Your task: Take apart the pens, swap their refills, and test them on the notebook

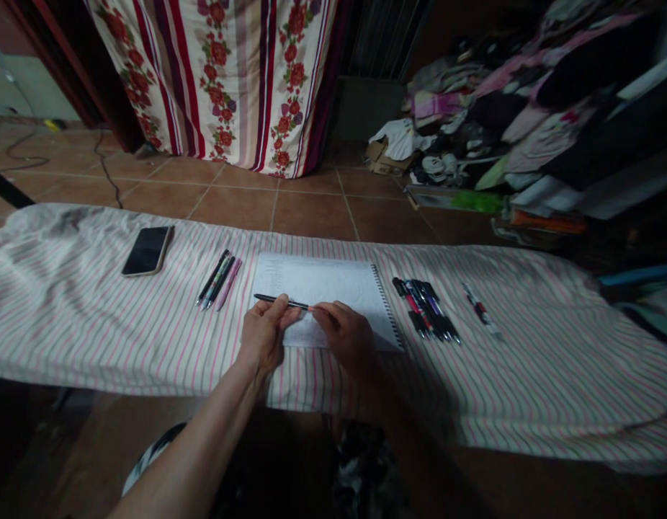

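A slim black pen (272,298) lies level between my two hands, above the spiral notebook (323,270). Its left part is pinched by the thumb and fingers of my left hand (266,328). At the pen's right end, the fingertips of my right hand (344,328) are closed on it; what exactly they cover is hidden. The notebook is open flat, its wire spiral on the right side, with faint marks on the page. Left of it lie several pens (220,281) side by side. To its right sits a bigger bunch of pens (425,310), and farther right a single pen (482,311).
A striped cloth (528,375) covers the long narrow surface. A phone (148,251) lies at its left. Beyond are a tiled floor (241,196), a flowered curtain (220,79) and, at the right, a heap of clothes (506,108). A cable (107,169) runs across the floor.
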The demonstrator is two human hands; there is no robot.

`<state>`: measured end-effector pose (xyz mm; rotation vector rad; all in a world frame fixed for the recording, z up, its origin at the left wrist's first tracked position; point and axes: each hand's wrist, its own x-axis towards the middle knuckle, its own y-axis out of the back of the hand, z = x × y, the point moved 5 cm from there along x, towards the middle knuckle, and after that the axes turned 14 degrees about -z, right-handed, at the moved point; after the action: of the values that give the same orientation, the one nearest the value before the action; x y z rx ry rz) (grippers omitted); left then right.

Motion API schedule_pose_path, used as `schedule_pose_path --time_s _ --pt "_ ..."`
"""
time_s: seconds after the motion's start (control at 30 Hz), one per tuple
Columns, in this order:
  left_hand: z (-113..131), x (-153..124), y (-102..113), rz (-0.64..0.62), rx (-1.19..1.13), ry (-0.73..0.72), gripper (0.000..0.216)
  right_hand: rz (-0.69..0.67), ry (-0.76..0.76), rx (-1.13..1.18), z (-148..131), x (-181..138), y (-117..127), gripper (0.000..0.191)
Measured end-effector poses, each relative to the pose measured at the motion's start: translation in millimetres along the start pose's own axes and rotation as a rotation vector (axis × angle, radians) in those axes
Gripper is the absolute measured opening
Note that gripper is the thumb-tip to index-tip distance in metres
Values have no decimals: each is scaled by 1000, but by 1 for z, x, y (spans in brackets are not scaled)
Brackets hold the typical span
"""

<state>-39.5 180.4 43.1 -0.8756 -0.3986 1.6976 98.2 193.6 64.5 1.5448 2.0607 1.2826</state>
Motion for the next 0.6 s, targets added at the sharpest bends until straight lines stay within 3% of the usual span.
schedule_pose_path --time_s 0.17,0.4,0.5,0.6 --pt "1 -8 -2 -36 36 -5 21 -95 -150 77 -1 -3 -2 31" --pt "0 -6 -1 -128 149 -48 22 -242 -547 686 16 -9 -22 50" --pt "-2 -2 -1 -127 203 -106 28 -252 -579 803 18 -10 -25 51" --pt "-4 2 -1 -80 227 -135 30 -224 -545 679 24 -8 -23 55"
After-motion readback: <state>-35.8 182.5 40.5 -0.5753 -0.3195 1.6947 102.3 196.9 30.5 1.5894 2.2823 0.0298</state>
